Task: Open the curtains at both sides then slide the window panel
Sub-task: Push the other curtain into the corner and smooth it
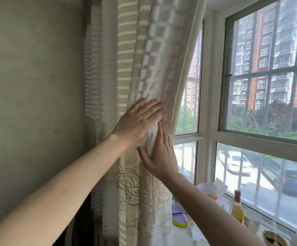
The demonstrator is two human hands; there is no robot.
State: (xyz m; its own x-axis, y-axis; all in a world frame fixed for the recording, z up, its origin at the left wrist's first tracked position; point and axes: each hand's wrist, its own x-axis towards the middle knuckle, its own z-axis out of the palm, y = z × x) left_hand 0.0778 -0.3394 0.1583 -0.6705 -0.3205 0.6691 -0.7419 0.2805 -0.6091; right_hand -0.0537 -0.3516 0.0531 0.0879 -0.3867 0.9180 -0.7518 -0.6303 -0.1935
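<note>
A beige striped curtain (154,55) with a tree pattern low down hangs bunched against the left side of the window, next to the wall. My left hand (137,119) lies flat on the gathered folds, fingers apart. Just below and to the right, my right hand (159,153) presses flat against the same folds, fingers extended. Neither hand grips the cloth. To the right the window panel (268,68) with its grey frame shows bare glass, with bars and apartment blocks outside.
The grey wall (32,86) stands close on the left. The white sill (206,233) at lower right holds a bottle (237,205), a white-lidded jar (208,189), a purple and yellow object (181,217) and a small bowl (273,238).
</note>
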